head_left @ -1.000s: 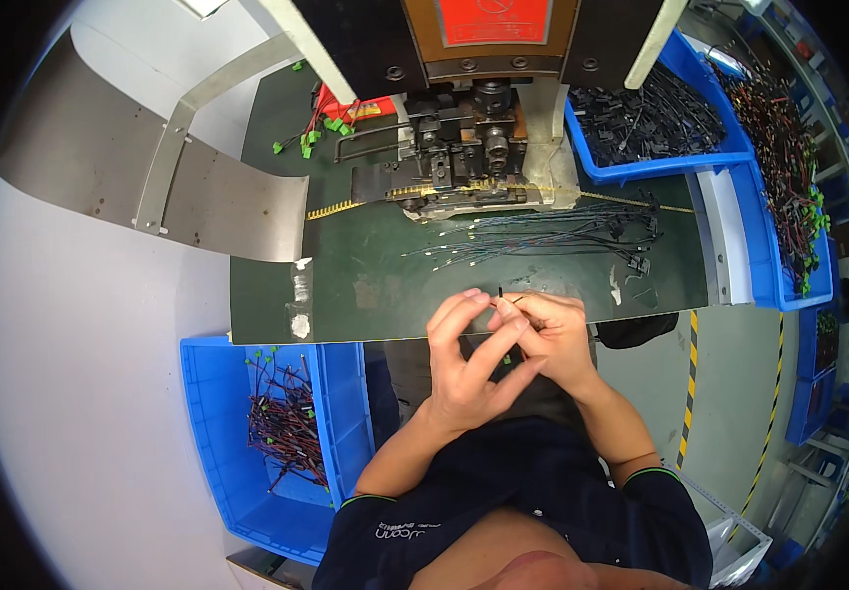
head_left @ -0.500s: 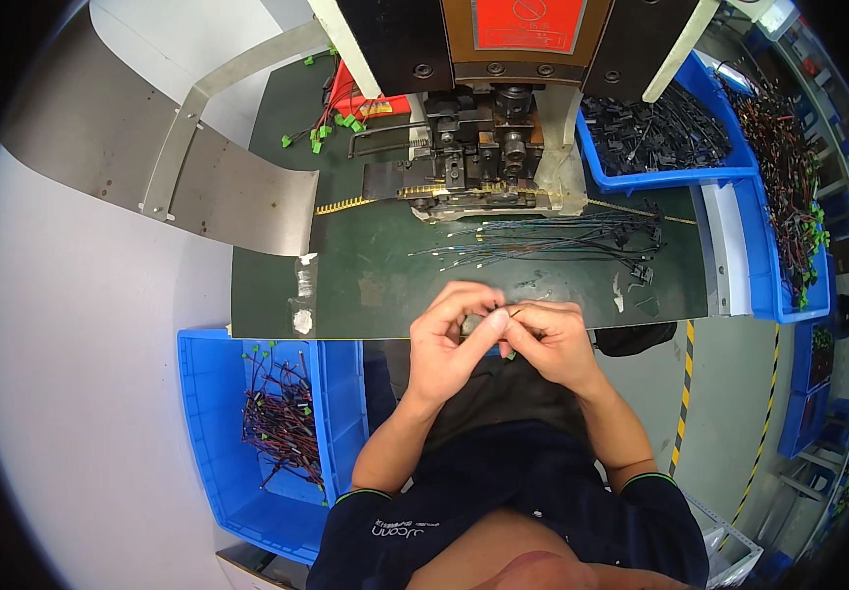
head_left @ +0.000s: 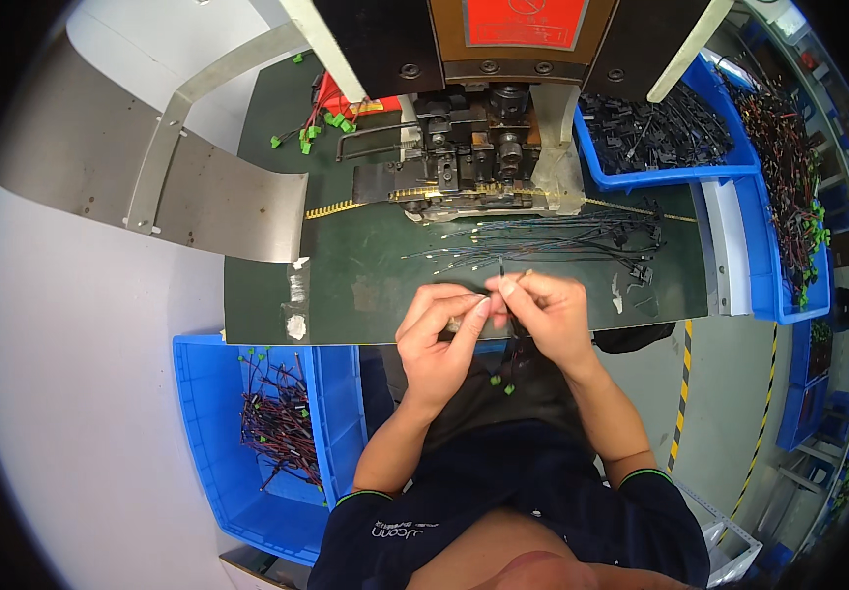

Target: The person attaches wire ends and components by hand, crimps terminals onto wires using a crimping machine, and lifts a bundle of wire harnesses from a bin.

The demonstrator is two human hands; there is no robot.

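Just over the front edge of the green bench, my right hand (head_left: 548, 313) pinches a thin dark wire (head_left: 501, 267), whose tip sticks up past the thumb. Close beside it, my left hand (head_left: 441, 332) has thumb and forefinger pressed together; what lies between them is too small to make out. Below the hands hang dark leads ending in small green connectors (head_left: 508, 388). A spread of dark wires (head_left: 542, 241) with pale tips lies on the bench beyond my fingers. Behind them stands a crimping press (head_left: 483, 157).
A brass terminal strip (head_left: 331, 209) runs to the press from a curved metal guide (head_left: 237, 211). Blue bins hold wires at lower left (head_left: 341, 403) and black parts at upper right (head_left: 675, 180). More green-ended leads (head_left: 311, 133) lie at the back left.
My hands have moved slightly apart, and the right one has turned so that a wire tip shows above it. The green connectors now hang lower, in plain view.
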